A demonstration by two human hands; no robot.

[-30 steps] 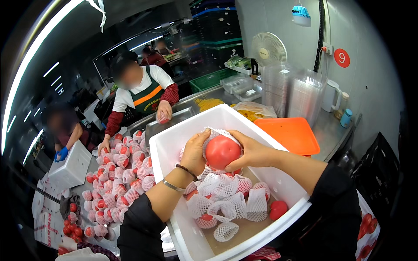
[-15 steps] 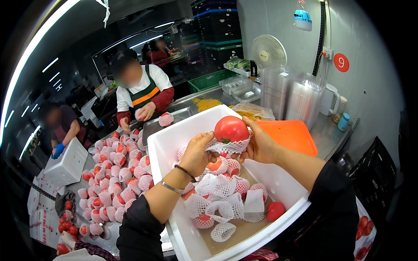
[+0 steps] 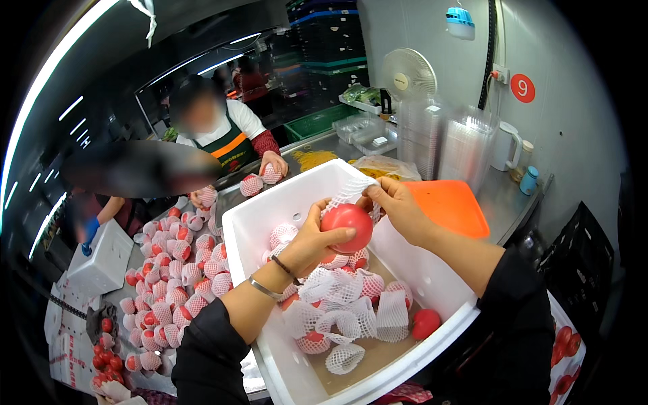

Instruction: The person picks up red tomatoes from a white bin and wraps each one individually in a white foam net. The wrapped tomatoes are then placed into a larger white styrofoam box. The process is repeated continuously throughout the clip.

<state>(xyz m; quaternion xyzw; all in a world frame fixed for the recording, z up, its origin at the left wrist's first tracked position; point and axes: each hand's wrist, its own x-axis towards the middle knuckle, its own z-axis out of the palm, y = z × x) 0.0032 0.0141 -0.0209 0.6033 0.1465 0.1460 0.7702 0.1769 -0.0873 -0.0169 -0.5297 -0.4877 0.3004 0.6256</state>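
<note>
Across the metal desk, a co-worker's hands have parted since half a second ago, one now on a wrapped tomato beside another. Nearer, above the white box, the left hand has its fingers gripping the bare tomato, thumb across the front; the tomato hangs lower than before. The right hand pinches the foam net's edge between its fingers; the net, earlier cupped beneath the tomato, now stretches up behind it. A carton at lower left carries red print, the co-worker's apron small blurred lettering, the fan a badge too tiny to read, and the round red sign on the wall one white numeral.
</note>
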